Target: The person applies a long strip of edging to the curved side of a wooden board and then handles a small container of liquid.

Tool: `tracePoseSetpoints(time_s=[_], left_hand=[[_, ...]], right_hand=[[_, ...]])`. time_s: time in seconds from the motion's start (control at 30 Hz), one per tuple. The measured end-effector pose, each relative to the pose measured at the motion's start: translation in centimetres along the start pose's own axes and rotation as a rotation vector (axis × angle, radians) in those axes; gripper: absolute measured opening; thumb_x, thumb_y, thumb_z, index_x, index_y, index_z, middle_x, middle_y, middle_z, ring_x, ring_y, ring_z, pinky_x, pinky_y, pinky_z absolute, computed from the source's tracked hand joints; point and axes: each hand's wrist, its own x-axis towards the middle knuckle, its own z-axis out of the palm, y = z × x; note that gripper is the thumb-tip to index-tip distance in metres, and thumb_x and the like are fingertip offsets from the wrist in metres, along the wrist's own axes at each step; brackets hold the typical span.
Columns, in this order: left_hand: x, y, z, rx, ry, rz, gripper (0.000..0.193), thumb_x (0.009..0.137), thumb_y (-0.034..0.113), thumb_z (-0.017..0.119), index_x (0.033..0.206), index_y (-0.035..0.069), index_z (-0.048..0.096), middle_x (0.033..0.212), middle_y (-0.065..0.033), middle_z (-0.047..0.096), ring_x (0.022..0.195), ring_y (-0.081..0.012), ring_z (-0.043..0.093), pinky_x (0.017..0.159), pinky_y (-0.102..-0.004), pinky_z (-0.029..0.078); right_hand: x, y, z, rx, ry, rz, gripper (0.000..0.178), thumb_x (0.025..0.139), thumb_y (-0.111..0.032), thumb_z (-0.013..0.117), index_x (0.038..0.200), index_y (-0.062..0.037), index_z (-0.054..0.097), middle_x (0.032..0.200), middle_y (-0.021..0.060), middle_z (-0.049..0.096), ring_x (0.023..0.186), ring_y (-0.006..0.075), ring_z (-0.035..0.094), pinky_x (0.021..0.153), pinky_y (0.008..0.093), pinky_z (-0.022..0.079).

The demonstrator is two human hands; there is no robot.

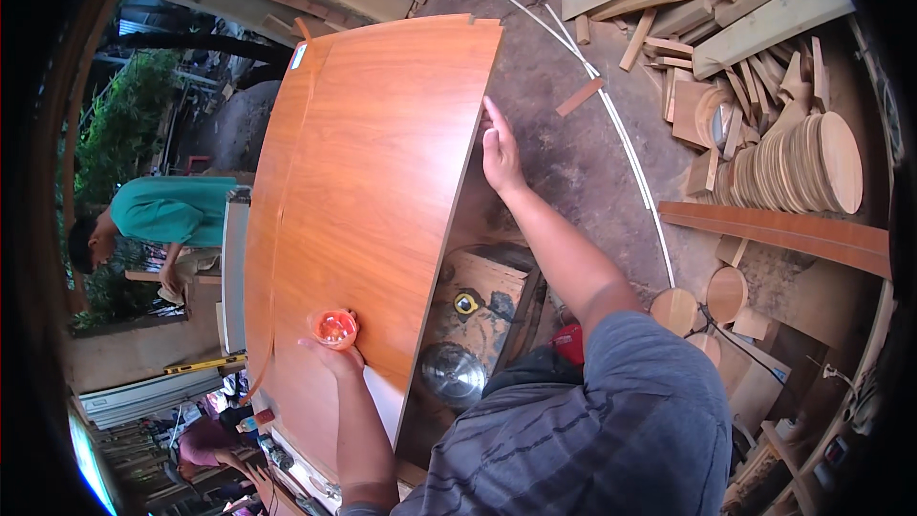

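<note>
A large wood-grain panel (pixel 368 153) with a glossy orange-brown face fills the middle of the view. My left hand (pixel 339 358), low over the panel, is closed around a small clear cup (pixel 336 327) with orange-red stuff in it. My right hand (pixel 501 153) is at the panel's right edge, index finger stretched along it and thumb apart; the other fingers are partly hidden. A thin orange-brown edging strip (pixel 284 201) runs along the panel's left side. A pale label (pixel 298 56) is stuck near its top left corner.
Right of the panel are a tape measure (pixel 465 303) on a wooden box and a round clear lid (pixel 454 374). Long white strips (pixel 621 129) lie on the floor. Wood offcuts and stacked discs (pixel 793 162) stand at right. Two people (pixel 172 213) work at left.
</note>
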Motion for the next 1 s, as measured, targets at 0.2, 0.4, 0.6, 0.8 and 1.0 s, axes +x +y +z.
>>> tracePoseSetpoints(time_s=[0.2,0.4,0.6,0.8,1.0], left_hand=[[0.1,-0.1,-0.1,0.002,-0.004,0.018,0.088,0.081,0.081,0.022,0.119,0.007,0.050,0.100,-0.0133,0.061,0.090,-0.0271,0.061,0.080,-0.0380,0.050],[0.3,-0.2,-0.4,0.002,-0.007,0.023,0.088,0.081,0.081,0.021,0.117,0.006,0.051,0.100,-0.0133,0.061,0.090,-0.0267,0.061,0.080,-0.0378,0.050],[0.1,0.0,-0.2,0.002,-0.010,0.014,0.087,0.081,0.081,0.021,0.117,0.007,0.051,0.100,-0.0122,0.062,0.091,-0.0259,0.061,0.080,-0.0378,0.050],[-0.3,0.2,-0.3,-0.001,-0.056,0.055,0.085,0.082,0.080,0.023,0.116,0.008,0.051,0.100,-0.0109,0.062,0.089,-0.0240,0.062,0.075,-0.0356,0.051],[0.1,-0.3,-0.5,-0.046,-0.013,0.056,0.081,0.084,0.078,0.024,0.113,0.008,0.051,0.097,-0.0111,0.062,0.087,-0.0241,0.062,0.072,-0.0345,0.052]], right_hand=[[-1.8,-2.3,-0.5,-0.152,-0.073,-0.070,0.077,0.091,-0.061,0.041,0.137,0.0013,0.039,0.125,0.0203,0.049,0.118,0.0320,0.048,0.098,0.0383,0.038],[-3.0,-3.2,-1.1,-0.205,-0.105,-0.120,0.075,0.091,-0.060,0.043,0.134,0.0011,0.043,0.121,0.0204,0.051,0.115,0.0325,0.049,0.095,0.0381,0.040],[-0.9,-2.9,-1.0,-0.150,-0.004,-0.071,0.070,0.093,-0.057,0.041,0.135,-0.0009,0.042,0.127,0.0187,0.047,0.116,0.0292,0.049,0.086,0.0353,0.047],[-0.4,-1.8,0.7,-0.291,0.020,-0.162,0.074,0.094,-0.056,0.037,0.139,0.0027,0.035,0.133,0.0244,0.043,0.125,0.0377,0.041,0.106,0.0410,0.031],[1.5,-1.7,0.5,-0.308,0.025,-0.126,0.074,0.095,-0.055,0.035,0.138,0.0047,0.036,0.135,0.0260,0.041,0.125,0.0378,0.041,0.105,0.0399,0.032]])
